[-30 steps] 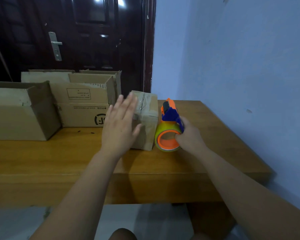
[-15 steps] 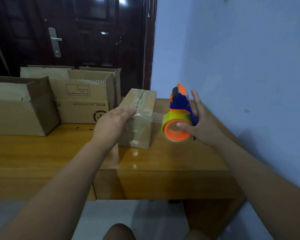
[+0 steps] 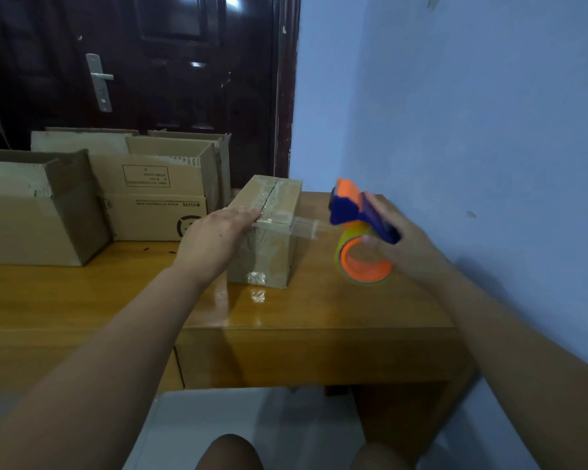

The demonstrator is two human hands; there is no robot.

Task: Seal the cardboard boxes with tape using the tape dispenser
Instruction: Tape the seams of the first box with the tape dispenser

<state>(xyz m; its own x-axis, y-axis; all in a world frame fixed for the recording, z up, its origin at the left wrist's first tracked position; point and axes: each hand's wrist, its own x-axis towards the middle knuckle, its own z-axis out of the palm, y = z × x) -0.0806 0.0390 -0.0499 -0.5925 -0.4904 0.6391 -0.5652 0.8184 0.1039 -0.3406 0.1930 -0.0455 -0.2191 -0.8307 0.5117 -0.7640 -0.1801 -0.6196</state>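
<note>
The small box (image 3: 269, 239) stands on the table (image 3: 82, 300); the left hand (image 3: 214, 239) lies flat on the near edge of its top, fingers straight and close together, pressing the tape end down and not gripping. At 3 o'clock from the box the right hand (image 3: 411, 252) holds the tape dispenser (image 3: 357, 212) above the table, its handle between thumb and fingers; blur hides how far they curl. A clear tape strip (image 3: 308, 228) runs from the box edge to the dispenser. To do this step well, I judge the left hand must press firmly so the end does not peel; the pull should stay level and taut, then go down the box side at 3 o'clock before cutting; a slack strip would wrinkle. The open boxes (image 3: 150, 198) wait at 9 to 10 o'clock.
</note>
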